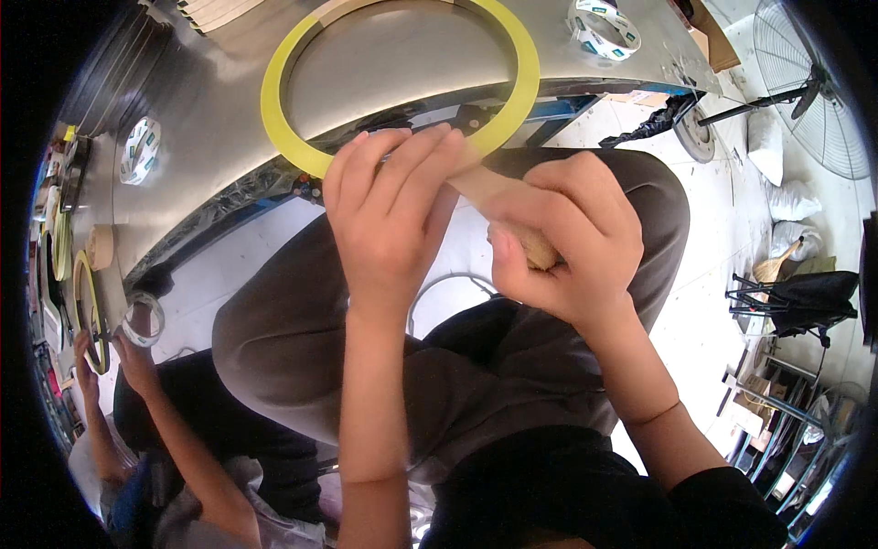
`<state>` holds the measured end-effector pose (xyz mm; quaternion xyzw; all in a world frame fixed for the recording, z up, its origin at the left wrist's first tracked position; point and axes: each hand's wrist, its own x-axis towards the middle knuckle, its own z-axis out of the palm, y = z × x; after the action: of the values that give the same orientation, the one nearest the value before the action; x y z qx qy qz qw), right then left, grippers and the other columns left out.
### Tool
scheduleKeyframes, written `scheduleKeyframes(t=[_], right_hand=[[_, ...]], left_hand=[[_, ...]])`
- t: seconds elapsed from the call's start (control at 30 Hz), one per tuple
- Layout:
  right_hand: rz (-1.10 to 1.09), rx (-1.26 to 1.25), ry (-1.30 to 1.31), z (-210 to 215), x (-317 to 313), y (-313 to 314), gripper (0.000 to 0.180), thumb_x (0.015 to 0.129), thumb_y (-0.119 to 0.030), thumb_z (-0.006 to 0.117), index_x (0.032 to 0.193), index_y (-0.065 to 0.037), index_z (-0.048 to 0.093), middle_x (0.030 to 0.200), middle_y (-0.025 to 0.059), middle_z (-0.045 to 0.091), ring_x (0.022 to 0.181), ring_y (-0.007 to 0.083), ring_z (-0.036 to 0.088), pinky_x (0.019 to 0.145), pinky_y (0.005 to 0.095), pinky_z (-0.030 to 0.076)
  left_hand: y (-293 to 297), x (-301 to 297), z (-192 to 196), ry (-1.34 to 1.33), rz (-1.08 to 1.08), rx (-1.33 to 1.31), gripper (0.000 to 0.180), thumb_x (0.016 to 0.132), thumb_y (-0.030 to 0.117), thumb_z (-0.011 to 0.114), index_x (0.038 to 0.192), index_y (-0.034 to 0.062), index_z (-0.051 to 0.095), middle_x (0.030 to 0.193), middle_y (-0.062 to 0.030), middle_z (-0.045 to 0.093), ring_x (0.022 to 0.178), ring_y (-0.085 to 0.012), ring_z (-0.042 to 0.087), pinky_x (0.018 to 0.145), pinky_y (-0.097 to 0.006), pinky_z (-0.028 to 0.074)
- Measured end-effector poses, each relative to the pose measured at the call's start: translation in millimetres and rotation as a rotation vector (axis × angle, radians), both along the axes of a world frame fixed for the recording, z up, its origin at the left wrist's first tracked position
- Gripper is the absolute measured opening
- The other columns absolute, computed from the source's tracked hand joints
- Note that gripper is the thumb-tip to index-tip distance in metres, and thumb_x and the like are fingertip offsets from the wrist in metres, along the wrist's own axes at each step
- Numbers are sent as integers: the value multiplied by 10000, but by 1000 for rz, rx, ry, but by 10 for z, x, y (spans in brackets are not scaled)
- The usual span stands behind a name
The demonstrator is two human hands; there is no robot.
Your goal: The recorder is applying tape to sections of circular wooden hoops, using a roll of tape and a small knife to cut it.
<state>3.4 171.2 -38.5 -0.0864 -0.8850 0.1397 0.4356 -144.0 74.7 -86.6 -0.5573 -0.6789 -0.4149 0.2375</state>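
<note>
A large flat yellow ring point(528, 64) leans over the near edge of the metal table. Its top part has a tan covering. My left hand point(384, 215) is closed over the ring's near side, fingers bent across the rim and thumb hidden. From there a short beige tape strip point(482, 186) runs to my right hand point(590, 238). That hand is curled around a small tan tape roll point(538, 249), of which only part shows between the fingers and palm. Both hands are above my lap, close together.
On the metal table point(210, 119) lie two white printed tape rolls, one left point(140, 151), one far right point(604, 29). Dark stacked rings point(119, 69) stand far left. A co-worker's hands point(137, 361) hold a similar ring point(82, 274). A fan point(809, 82) stands right.
</note>
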Motion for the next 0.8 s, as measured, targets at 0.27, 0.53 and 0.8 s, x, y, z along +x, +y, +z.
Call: scheduleKeyframes(t=[0.27,0.53,0.8], right_hand=[[-24,-24,70,73,-215,52,190,666,-161,781,817,-110,676,798,62,597,682,263,599,605,348,505],[-59,-266,85,91,-537,184,144,776,-192,743,755,-63,684,702,100,605,665,310,622,618,378,512],[-42,-194,72,212,-496,108,179,782,-206,741,702,-67,660,662,99,591,617,311,611,567,391,491]], left_hand=[[2,24,10,-1,4,41,335,709,72,760,1037,112,710,1066,-6,707,1033,-224,624,1009,-418,420],[-12,56,-16,-106,-15,73,428,734,102,804,1132,44,657,977,-57,696,988,-267,610,998,-430,413],[-56,44,-56,-171,26,34,488,754,120,810,1189,21,614,1011,-63,693,980,-281,601,1015,-438,404]])
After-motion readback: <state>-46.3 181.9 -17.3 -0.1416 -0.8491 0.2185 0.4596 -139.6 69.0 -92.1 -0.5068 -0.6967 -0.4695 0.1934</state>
